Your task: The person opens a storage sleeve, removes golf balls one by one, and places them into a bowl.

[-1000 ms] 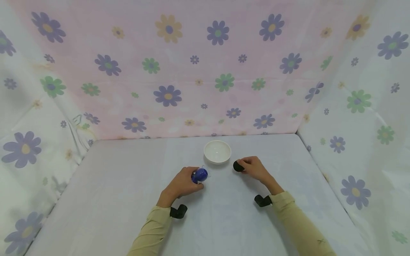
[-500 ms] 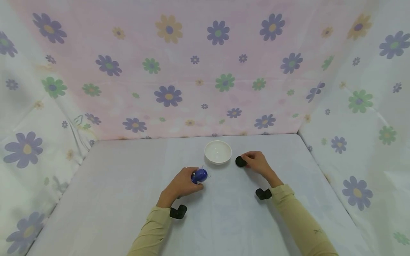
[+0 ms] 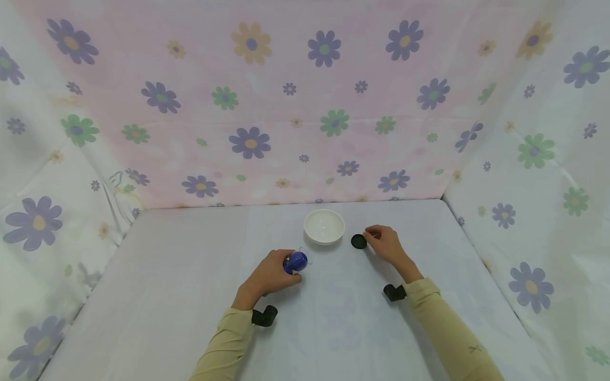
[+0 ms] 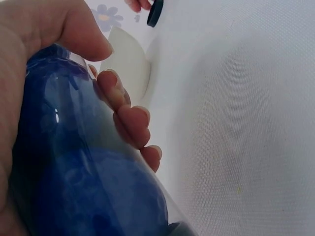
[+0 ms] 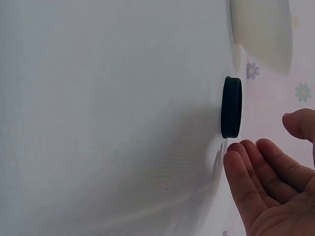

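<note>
Fingers of the left hand curled round a blue bottle, thumb over the top, gripping it just above the counter; neck end pointing roughly toward the white bowl, which sits just beyond and slightly right. Fingers of the right hand loosely extended and holding nothing, thumb apart from them, tips close beside the black cap but with a clear gap in the right wrist view. Cap lying flat on the counter, directly left of those fingertips, between them and the bowl, well apart from the bottle. Nearer to the cap by far: the right hand. Cap off the bottle; mouth of the bottle hidden behind the grip, so open or not cannot be told.
</note>
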Motion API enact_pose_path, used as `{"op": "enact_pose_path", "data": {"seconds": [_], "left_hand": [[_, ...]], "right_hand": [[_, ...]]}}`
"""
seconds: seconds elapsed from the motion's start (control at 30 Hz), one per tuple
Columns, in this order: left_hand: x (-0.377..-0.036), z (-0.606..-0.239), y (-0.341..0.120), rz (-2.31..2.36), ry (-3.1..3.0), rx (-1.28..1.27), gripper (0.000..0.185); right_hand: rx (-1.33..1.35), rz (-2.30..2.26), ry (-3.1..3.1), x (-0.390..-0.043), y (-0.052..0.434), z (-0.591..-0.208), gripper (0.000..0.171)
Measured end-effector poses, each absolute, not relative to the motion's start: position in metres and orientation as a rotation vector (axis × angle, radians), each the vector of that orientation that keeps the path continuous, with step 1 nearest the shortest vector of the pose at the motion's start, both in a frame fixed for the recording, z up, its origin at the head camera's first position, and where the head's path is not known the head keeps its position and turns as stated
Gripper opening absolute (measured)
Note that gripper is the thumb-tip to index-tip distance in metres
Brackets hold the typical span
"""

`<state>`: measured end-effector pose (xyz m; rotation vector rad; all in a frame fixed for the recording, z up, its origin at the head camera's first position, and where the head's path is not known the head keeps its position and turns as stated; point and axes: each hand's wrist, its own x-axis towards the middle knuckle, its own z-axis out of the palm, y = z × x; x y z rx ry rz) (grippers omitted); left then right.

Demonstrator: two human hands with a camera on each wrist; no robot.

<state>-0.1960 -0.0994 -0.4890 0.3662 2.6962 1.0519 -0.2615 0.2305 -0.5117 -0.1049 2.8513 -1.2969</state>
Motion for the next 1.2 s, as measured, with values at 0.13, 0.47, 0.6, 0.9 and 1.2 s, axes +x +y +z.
{"op": "enact_pose_path", "data": {"seconds": [0.13,0.47,0.6,0.9,1.2], "left_hand": [[-0.196,-0.489,-0.099,1.039,2.707,0.381,0.066],[-0.197,-0.482,-0.098,1.008,2.718,0.412,0.063],[-0.198,-0.479,-0.098,0.973,2.741,0.452,0.062],[-0.201,-0.471,-0.097,0.861,2.796,0.508,0.061],[-0.2,-0.455,-0.095,0.762,2.802,0.55,0.057]], "right_hand": [[-0.126,-1.337,2.847,-0.255,0.228,-0.509,0.038],[-0.355,-1.594,2.823,-0.229,0.205,-0.511,0.033],[-0.413,-1.634,2.759,-0.22,0.192,-0.508,0.033],[-0.557,-1.718,2.569,-0.2,0.166,-0.491,0.037],[-0.633,-1.793,2.398,-0.187,0.144,-0.481,0.046]]}}
